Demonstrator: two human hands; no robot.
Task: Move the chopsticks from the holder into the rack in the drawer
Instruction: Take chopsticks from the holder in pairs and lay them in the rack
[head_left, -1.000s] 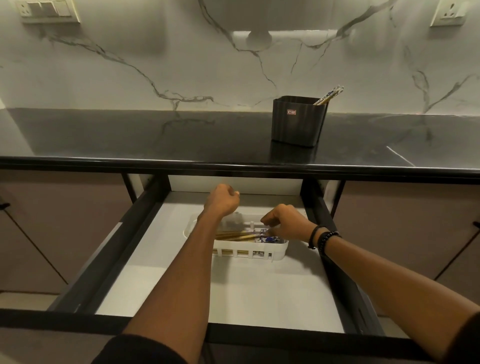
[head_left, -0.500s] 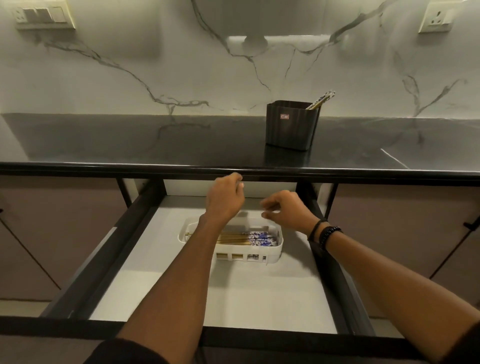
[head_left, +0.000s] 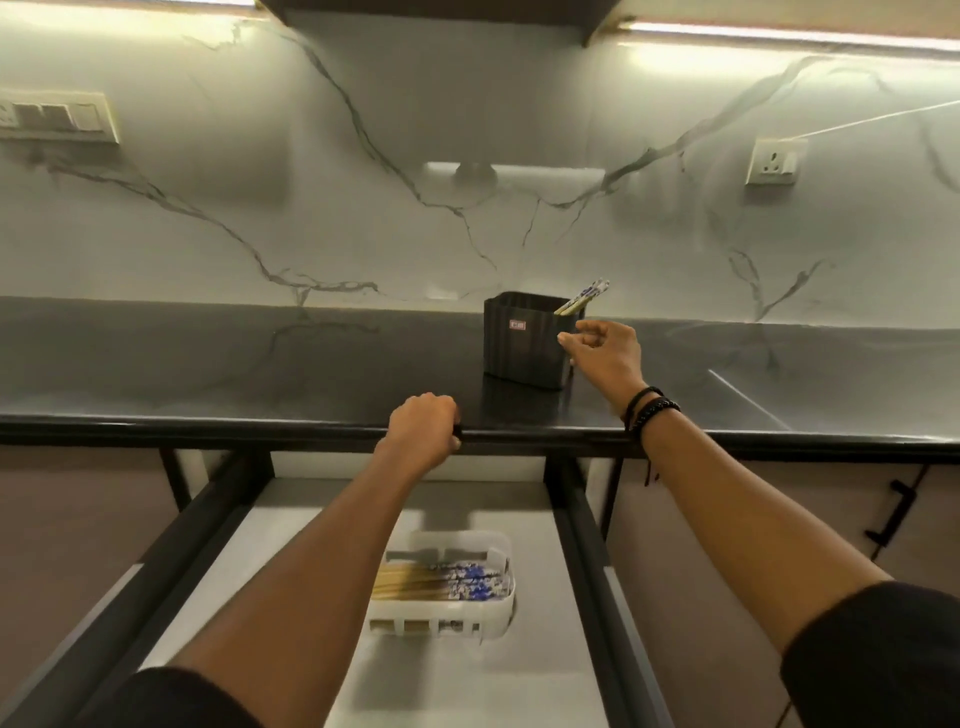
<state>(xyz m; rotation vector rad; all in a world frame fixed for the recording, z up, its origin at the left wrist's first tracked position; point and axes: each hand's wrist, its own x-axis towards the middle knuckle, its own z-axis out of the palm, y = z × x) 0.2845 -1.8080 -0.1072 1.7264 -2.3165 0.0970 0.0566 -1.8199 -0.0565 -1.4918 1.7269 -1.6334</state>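
Note:
A black ribbed holder (head_left: 524, 340) stands on the dark countertop, with chopsticks (head_left: 584, 299) sticking out of its right side. My right hand (head_left: 602, 353) hovers just right of the holder, below the chopstick tips, fingers loosely curled and holding nothing. My left hand (head_left: 423, 431) is curled over the front edge of the countertop (head_left: 260, 423). Below, in the open drawer (head_left: 467, 686), a white rack (head_left: 498, 613) holds several chopsticks (head_left: 441, 584) with blue-patterned ends lying flat.
The marble backsplash carries a switch panel (head_left: 57, 117) at left and a socket (head_left: 774, 161) at right. Black drawer rails (head_left: 582, 545) run along both sides. A cabinet door with a black handle (head_left: 891, 514) is at right.
Both hands have risen out of the drawer: the right hand went up to the holder, the left hand onto the counter edge. The camera tilted upward.

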